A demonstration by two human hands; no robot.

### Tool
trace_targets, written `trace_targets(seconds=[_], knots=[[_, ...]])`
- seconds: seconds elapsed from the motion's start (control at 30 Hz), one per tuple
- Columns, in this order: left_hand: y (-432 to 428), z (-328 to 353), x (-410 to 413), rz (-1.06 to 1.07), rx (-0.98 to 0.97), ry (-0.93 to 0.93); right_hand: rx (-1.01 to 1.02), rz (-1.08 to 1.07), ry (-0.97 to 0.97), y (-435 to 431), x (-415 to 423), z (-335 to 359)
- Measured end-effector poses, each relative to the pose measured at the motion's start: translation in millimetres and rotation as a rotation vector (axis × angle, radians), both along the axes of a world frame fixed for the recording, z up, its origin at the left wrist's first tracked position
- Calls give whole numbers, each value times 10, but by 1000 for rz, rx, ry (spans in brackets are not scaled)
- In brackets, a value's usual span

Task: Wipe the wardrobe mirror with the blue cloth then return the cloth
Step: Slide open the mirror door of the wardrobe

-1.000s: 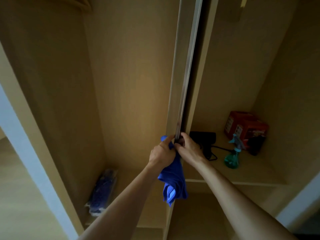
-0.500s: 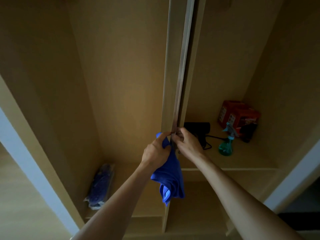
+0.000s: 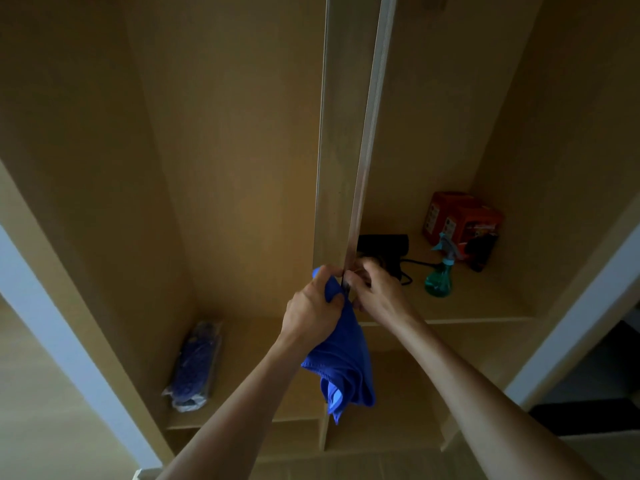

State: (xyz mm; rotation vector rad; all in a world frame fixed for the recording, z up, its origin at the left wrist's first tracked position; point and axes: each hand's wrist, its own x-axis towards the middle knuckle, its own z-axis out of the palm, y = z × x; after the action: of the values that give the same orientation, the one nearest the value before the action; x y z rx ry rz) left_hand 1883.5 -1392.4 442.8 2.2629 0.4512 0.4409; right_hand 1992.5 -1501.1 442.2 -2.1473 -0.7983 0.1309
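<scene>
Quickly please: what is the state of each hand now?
Left hand: closed, gripping the blue cloth.
Right hand: fingers curled at the mirror edge; its grip cannot be told.

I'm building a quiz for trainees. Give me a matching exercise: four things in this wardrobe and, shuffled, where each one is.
1 blue cloth
2 spray bottle
3 red box
4 wrapped bundle

A back of right shelf
B low left shelf
C hanging from the left hand
D right shelf, before the red box

Pairs: 1-C, 2-D, 3-A, 4-B
</scene>
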Motion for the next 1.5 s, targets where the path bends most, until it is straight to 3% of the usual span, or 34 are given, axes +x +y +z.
trace_targets(seconds=[0.53, 0.97, 1.17, 1.5], knots=[[-281, -67, -227, -51, 39, -17, 42, 81, -51, -398, -168, -88], [-656, -49, -141, 46, 4, -18, 57, 184, -58, -666, -36, -59], [-679, -14, -157, 79, -11, -8, -39, 181, -167, -636, -18, -9], [-659, 14, -338, 29, -47, -15, -12, 249, -218, -650, -85, -31]])
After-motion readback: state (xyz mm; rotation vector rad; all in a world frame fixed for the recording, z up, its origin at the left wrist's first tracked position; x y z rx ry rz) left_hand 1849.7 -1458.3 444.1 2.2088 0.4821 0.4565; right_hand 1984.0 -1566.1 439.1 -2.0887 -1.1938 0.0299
